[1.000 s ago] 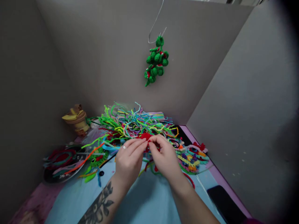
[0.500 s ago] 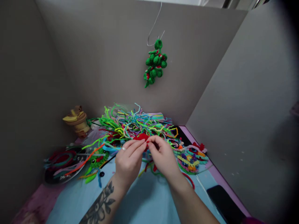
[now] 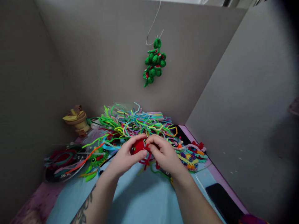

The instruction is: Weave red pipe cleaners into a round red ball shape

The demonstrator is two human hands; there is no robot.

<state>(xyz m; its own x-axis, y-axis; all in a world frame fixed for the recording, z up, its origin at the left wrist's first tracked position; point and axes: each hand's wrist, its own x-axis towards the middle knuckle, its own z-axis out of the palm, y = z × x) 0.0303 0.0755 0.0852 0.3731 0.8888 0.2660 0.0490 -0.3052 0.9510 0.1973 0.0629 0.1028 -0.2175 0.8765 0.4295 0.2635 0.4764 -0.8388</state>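
Observation:
In the middle of the head view, my left hand (image 3: 125, 158) curls around a rounded red pipe-cleaner piece (image 3: 138, 147), thumb below and fingers above. My right hand (image 3: 164, 154) is closed in a pinch at the right side of this piece, on what looks like a red pipe-cleaner end. The fingertips hide part of the join. Below the hands hang red loops (image 3: 146, 162) and a green strand, partly covered by my right wrist; I cannot tell how they are attached.
Behind the hands lies a heap of coloured pipe cleaners (image 3: 140, 119). At left are a dark plate (image 3: 51, 179), a green figure (image 3: 99, 160) and a yellow-brown pot (image 3: 80, 124). Colourful finished pieces (image 3: 189, 160) and a phone (image 3: 224, 202) lie right. A green ornament (image 3: 155, 62) hangs above.
My left hand has turned over: its fingers lay flat across the red piece and now wrap it with the thumb underneath, showing more red. My right hand keeps its pinch, nearly in place.

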